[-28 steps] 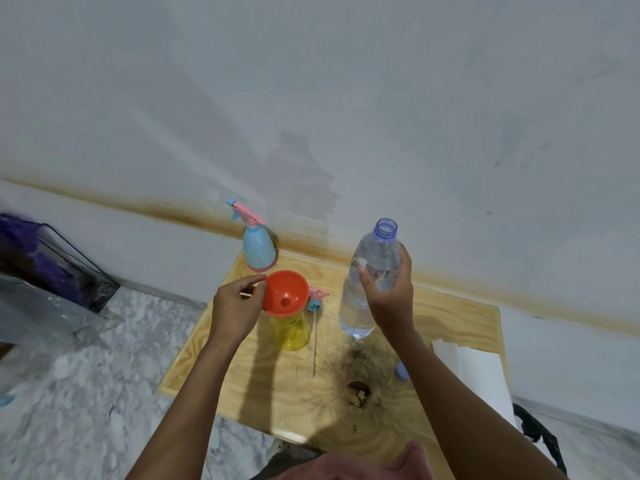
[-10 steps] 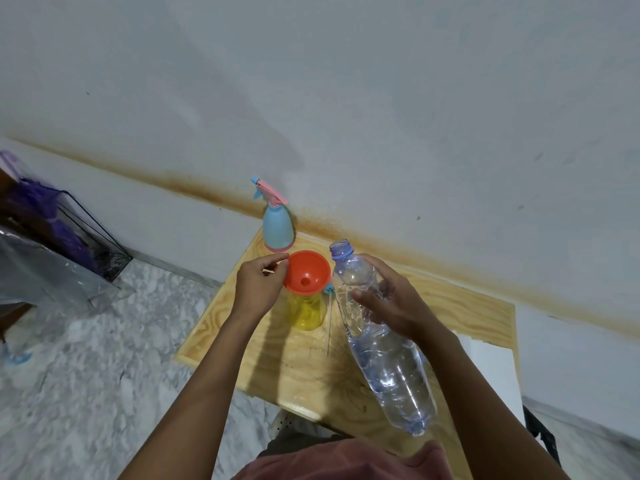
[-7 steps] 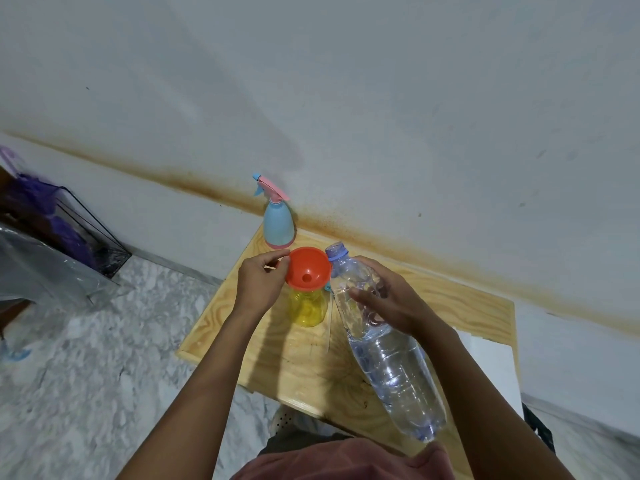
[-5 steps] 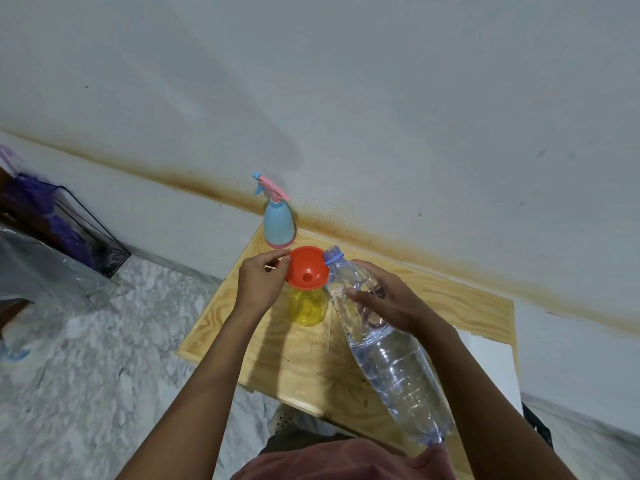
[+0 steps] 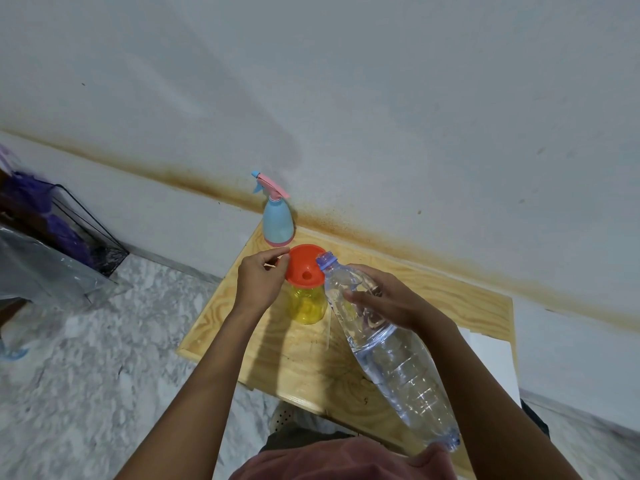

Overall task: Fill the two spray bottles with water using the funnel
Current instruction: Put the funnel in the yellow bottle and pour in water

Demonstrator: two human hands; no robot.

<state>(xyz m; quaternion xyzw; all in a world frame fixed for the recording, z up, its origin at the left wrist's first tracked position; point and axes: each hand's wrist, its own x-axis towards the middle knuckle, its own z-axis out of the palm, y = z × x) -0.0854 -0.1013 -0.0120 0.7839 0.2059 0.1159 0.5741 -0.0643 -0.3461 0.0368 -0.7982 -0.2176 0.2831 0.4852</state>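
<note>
One wooden table (image 5: 450,306), orange funnel (image 5: 304,268), stained wall (image 5: 346,81)

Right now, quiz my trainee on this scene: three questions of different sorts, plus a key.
1. True or false: the funnel sits atop the yellow bottle.
2. Which hand grips the water bottle? A. left B. right
3. Fill in: the blue bottle stands at the table edge nearest the ____.
Key: 1 true; 2 B, the right hand; 3 wall.
</note>
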